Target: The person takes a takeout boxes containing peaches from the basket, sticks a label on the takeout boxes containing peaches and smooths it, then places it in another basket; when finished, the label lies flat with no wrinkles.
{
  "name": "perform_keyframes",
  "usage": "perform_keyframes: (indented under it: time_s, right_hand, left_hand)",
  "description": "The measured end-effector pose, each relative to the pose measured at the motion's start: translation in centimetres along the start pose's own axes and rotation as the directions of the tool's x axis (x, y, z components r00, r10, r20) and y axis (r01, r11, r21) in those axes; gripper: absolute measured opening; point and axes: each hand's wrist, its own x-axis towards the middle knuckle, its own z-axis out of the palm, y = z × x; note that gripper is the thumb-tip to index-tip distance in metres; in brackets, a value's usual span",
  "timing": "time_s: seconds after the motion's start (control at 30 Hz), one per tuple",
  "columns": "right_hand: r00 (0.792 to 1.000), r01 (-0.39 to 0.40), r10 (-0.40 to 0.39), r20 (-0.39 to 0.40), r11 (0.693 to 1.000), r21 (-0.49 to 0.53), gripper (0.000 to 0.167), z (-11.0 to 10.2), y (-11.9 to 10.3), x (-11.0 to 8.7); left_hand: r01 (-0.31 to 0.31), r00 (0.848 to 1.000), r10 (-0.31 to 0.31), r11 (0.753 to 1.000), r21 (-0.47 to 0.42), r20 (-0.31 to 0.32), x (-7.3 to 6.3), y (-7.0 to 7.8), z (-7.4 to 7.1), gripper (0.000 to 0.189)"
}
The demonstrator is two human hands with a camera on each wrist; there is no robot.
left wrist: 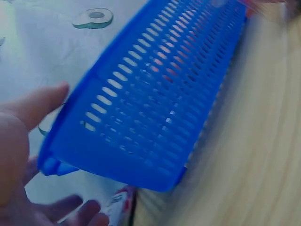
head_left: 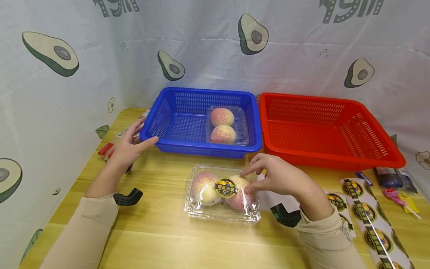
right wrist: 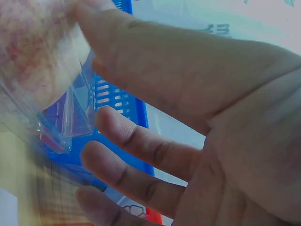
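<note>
A clear plastic fruit box (head_left: pixel 221 213) with two peaches (head_left: pixel 206 188) is in front of the baskets, a black oval label (head_left: pixel 226 188) across its lid. My right hand (head_left: pixel 277 175) is at the box's right side, thumb and index finger touching the lid. In the right wrist view its other fingers (right wrist: pixel 136 179) extend loosely beside the box. My left hand (head_left: pixel 129 144) is at the front left corner of the blue basket (head_left: pixel 198 149), thumb along the rim and fingers spread outside it. Inside that basket sits another clear box (head_left: pixel 242 129) with two peaches.
A red basket (head_left: pixel 315 158) stands right of the blue one. Sheets of round labels (head_left: pixel 369 220) lie at the right, near a pink lollipop (head_left: pixel 393 195) and dark packets (head_left: pixel 389 177). Red packaging (head_left: pixel 106 150) lies beyond my left hand. A printed curtain (head_left: pixel 208 37) hangs behind.
</note>
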Motion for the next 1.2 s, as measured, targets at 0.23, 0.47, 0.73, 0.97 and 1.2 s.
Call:
perform_keyframes:
  time_s: [0.23,0.47,0.73,0.97,1.2]
  right_hand:
    - [1.000,-0.009,0.009,0.007,0.998,0.056,0.037,0.2,0.3,0.3]
    - [1.000,-0.013,0.011,0.017,0.997,0.080,0.059,1.0,0.8,1.0]
    - [0.991,-0.068,0.049,0.123,0.986,0.154,0.085,1.7,1.2,1.4]
    - [0.974,-0.082,0.024,0.225,0.965,0.250,0.098,2.6,0.8,1.9]
    - [0.969,-0.118,0.052,0.242,0.956,0.270,0.079,3.3,0.5,2.0]
  left_hand:
    - [-0.010,0.998,0.014,0.998,-0.063,0.069,0.6,-0.7,0.3,0.086]
    - [0.008,0.998,-0.005,0.999,-0.048,0.070,0.6,-0.9,0.5,0.085]
    - [0.014,0.996,-0.007,0.997,-0.077,0.091,0.6,-0.8,0.6,0.087]
    - [0.012,0.996,-0.005,0.996,-0.083,0.084,0.6,-0.7,0.7,0.087]
    - [0.023,0.997,-0.018,0.997,-0.077,0.077,0.5,-0.6,0.7,0.088]
